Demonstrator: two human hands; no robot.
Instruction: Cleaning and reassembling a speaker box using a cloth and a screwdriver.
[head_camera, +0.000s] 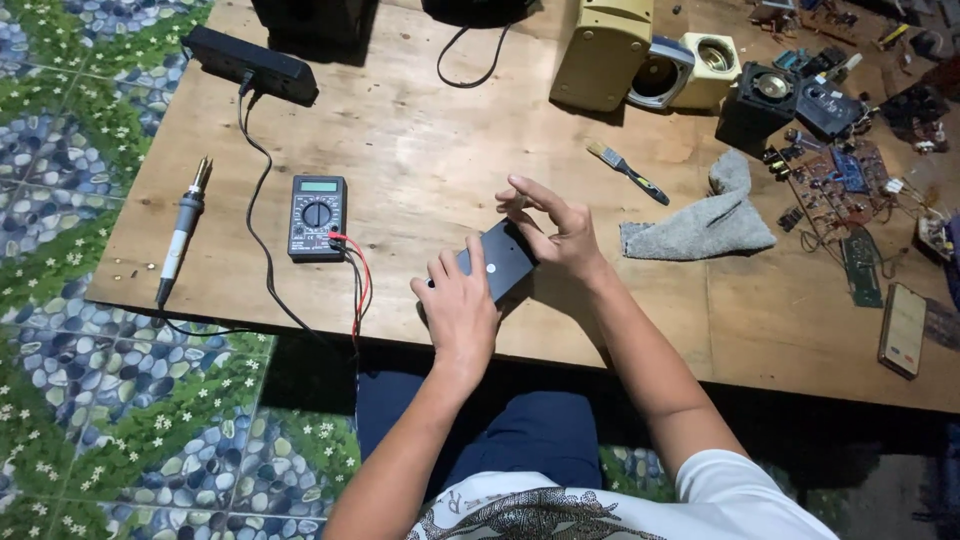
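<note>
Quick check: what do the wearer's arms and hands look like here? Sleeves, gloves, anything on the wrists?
Both arms are bare from the short sleeves down. The left hand and right hand are ungloved, with no watch, ring or band that shows. The white short-sleeved shirt carries a dark patterned print on the chest; only the right sleeve's hem is in view. Dark blue trousers show below.

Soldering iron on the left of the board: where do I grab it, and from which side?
Grip the soldering iron on its pale handle, the lower part nearest the table's front edge, coming from above. It lies flat and free, metal tip pointing away toward the far edge, cord trailing off the near end. Probably keep clear of the tip; whether it is hot cannot be told.
</note>
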